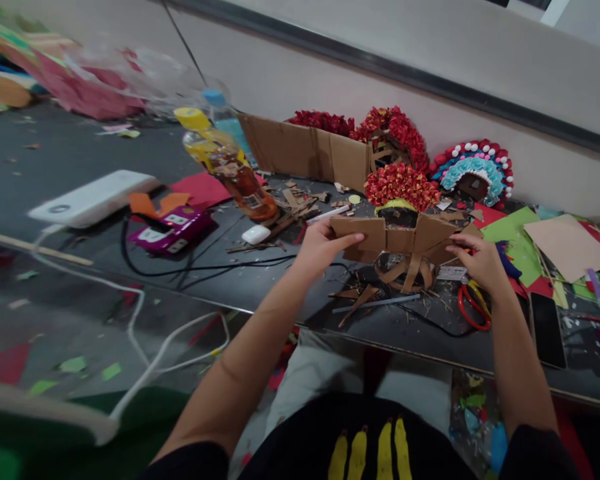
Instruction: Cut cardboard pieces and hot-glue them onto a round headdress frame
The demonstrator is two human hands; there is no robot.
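I hold a brown cardboard piece [403, 241] with folded panels above the dark table [80, 160]. My left hand [320, 247] grips its left end, thumb on top. At its right end my right hand [480, 261] pinches the panel. Cardboard strips [409, 272] hang below the piece. Behind it stands a headpiece covered in red paper flowers [401, 185].
A tilted bottle of amber liquid [230, 167] with a yellow cap, a white power bank [93, 199], a purple box [173, 230], black and white cables. Red-handled scissors [473, 303], a black phone [547, 330], coloured paper sheets [517, 243], a cardboard box [305, 150], a blue-and-red flower headpiece [473, 170].
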